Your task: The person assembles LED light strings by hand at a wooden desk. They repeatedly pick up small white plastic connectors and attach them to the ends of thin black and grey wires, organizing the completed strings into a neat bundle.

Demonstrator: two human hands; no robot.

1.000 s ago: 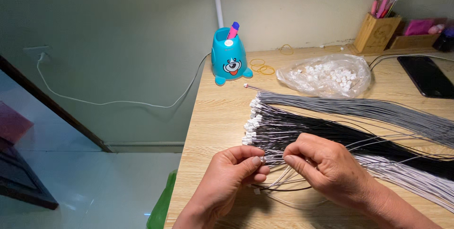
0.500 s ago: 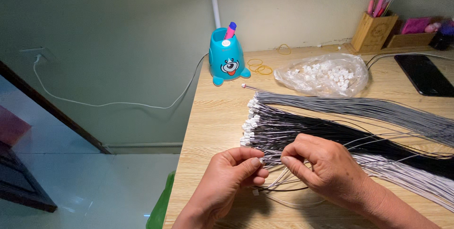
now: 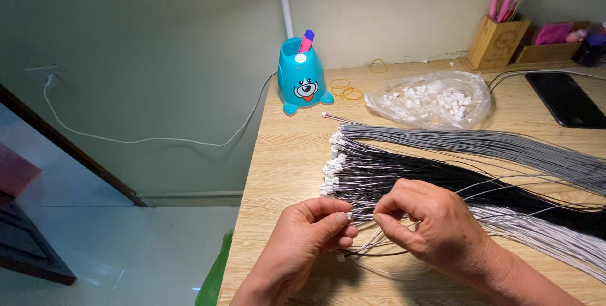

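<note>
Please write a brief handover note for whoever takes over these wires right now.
Left hand: pinches a small white connector at a wire end.
Right hand: pinches thin wires just beside it.
On the wooden desk: grey bundle, black bundle and pale bundle, side by side; many ends already carry white connectors.
Loose white connectors wait in the clear bag.
Left: some loose wires near the hands; whether all are fitted cannot be told.
</note>
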